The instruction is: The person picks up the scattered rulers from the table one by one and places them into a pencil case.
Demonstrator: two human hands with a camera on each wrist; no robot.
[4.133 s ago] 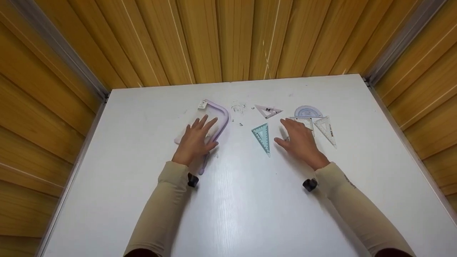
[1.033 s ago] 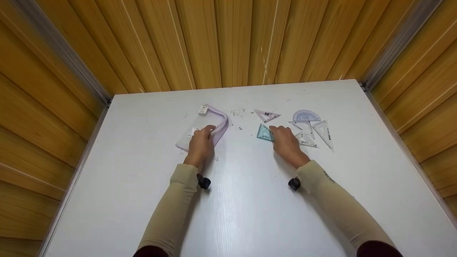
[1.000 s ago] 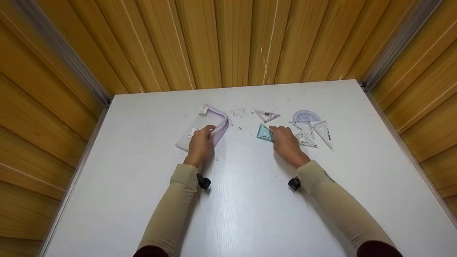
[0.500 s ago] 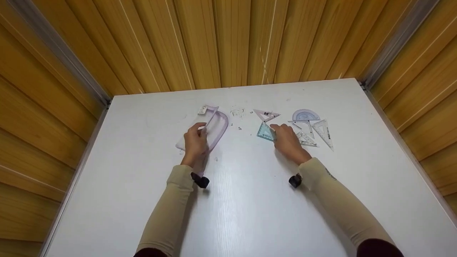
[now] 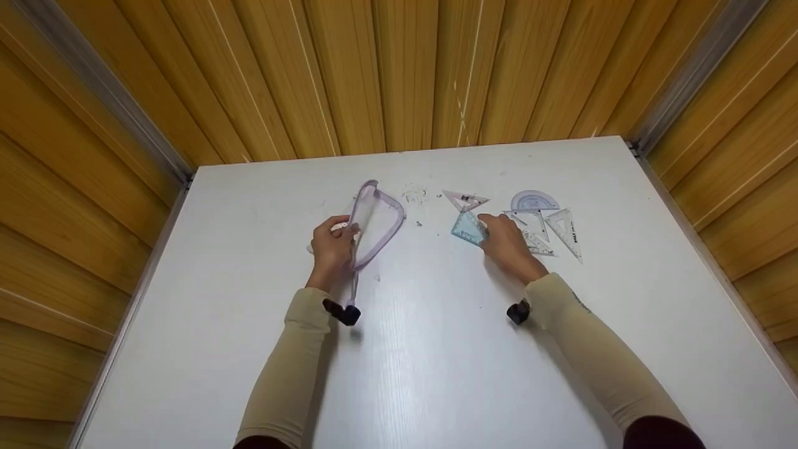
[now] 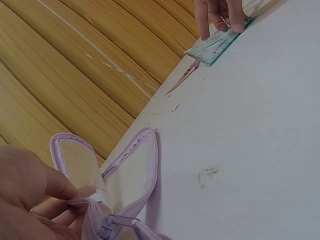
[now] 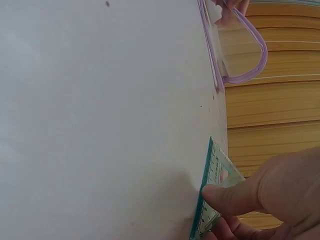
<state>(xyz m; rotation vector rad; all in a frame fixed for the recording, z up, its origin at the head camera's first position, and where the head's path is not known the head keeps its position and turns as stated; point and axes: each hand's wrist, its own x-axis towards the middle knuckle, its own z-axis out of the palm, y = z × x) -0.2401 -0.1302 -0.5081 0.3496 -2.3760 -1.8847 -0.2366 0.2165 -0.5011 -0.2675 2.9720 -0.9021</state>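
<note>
A clear zip pouch with lilac edging (image 5: 402,215) stands spread apart on the left of the white table. My left hand (image 5: 332,246) pinches one lilac edge of its mouth, lifting that side so the two walls gape. The zip slider (image 6: 106,231) shows close by the fingers in the left wrist view. On the right, a teal-edged set square (image 5: 467,229) is pinched between the thumb and fingers of my right hand (image 5: 508,246). In the right wrist view the thumb lies over the scale of the set square (image 7: 215,172); the fingers behind it are partly hidden.
A pink set square (image 5: 476,201) lies just beyond the teal one. To the right lie a blue protractor (image 5: 534,201) and several clear set squares, one (image 5: 574,237) outermost. Dark smudges (image 5: 414,196) mark the white table (image 5: 430,349); wood-look walls (image 5: 405,75) surround it.
My left hand, open over the flat pouch at first, now grips its edge and has lifted it, spreading the mouth. My right hand has taken hold of the teal set square, turned and slightly raised it.
</note>
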